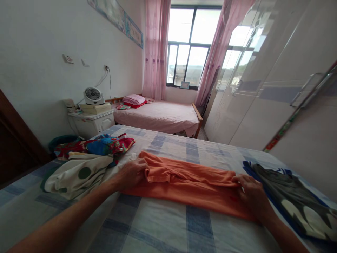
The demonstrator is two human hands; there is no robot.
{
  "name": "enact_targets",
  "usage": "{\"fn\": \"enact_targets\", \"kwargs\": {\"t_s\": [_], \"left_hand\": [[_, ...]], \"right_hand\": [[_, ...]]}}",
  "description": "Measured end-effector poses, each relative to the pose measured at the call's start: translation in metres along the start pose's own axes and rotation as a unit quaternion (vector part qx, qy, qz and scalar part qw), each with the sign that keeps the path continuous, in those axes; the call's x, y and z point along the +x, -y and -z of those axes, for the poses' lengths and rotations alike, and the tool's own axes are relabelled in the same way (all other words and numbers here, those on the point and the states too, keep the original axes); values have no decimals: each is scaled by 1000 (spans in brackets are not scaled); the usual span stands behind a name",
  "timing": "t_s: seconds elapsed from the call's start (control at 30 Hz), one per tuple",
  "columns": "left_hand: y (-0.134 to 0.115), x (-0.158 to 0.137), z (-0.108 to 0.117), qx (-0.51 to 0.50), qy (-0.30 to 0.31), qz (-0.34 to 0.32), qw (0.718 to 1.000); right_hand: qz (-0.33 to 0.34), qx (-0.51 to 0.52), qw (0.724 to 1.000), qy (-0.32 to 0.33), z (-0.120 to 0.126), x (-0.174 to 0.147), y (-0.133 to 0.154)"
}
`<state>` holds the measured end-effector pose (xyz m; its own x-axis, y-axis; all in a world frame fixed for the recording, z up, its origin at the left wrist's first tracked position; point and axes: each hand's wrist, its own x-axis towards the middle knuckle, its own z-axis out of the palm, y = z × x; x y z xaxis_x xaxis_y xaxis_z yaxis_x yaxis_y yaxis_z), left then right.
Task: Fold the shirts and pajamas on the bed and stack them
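An orange shirt (189,182) lies folded lengthwise into a long strip across the checked bedsheet (168,225). My left hand (133,172) is closed on the cloth at the strip's left end, near a short sleeve. At the other end, the fingers of my right hand (250,191) pinch the upper folded layer by its edge. Both ends of the shirt are partly covered by my hands. To the right lies a dark grey shirt (284,186) with white shapes, on top of blue cloth.
Left of the shirt are a cream garment with green dots (79,174) and a crumpled red and blue patterned cloth (102,144). Beyond stand a nightstand (97,124) with a small fan (93,95), a pink bed (160,114), and a glossy wardrobe (250,116) along the right.
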<state>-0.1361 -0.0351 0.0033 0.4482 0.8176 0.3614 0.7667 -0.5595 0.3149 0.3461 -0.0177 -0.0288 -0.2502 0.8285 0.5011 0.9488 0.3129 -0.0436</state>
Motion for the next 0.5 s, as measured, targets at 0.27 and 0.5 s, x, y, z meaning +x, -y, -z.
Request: {"fn": "enact_targets", "kwargs": {"t_s": [0.27,0.5], "left_hand": [[37,34,18,-45,-48,133,989],[59,63,-7,14,-12,188,982]], "right_hand": [[-176,90,979,55,11,26,-19],[-257,31,963,80,-24,45,-12]]}}
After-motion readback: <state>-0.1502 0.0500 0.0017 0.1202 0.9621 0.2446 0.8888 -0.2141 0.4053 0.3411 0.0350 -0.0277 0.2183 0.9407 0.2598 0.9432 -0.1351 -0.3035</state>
